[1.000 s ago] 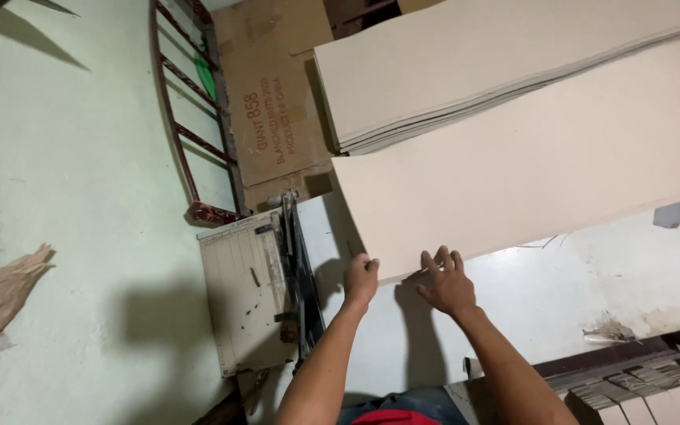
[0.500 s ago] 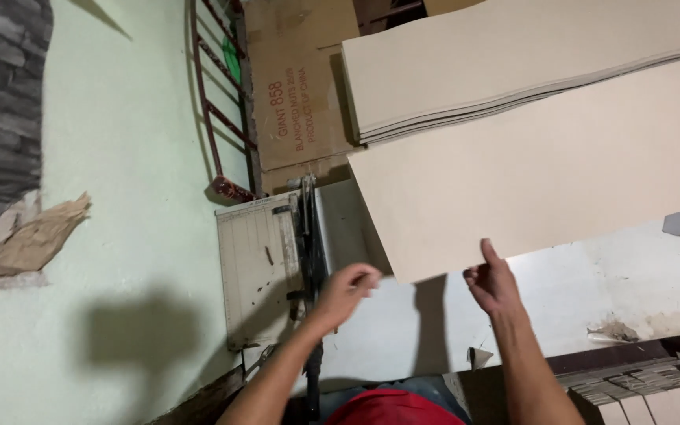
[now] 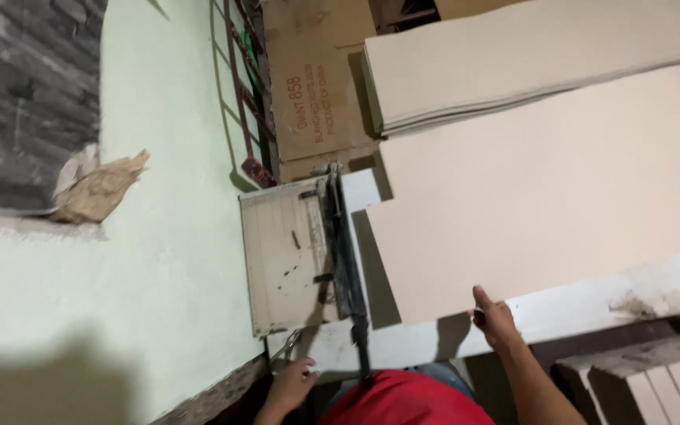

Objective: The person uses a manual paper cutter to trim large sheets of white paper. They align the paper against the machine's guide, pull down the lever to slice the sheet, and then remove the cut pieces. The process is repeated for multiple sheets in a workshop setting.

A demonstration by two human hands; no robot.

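Left hand [image 3: 291,384] dropped to the paper cutter [image 3: 297,256] handle end, grip unclear, right hand [image 3: 494,321] pinching large card sheet [image 3: 545,197]

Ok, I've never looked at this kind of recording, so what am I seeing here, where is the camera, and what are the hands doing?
There is no machine filming from a stand: the single picture comes from a camera worn on a person's head, looking down at their own arms.

The right hand grips the near edge of a large beige sheet of board, which lies across a white worktable. The left hand is low at the table's near edge, close to the long handle of a paper cutter; whether it grips anything cannot be told.

Behind the sheet lies a stack of similar boards, and beside it a flattened brown carton. At the left is a pale green wall with torn brown paper.
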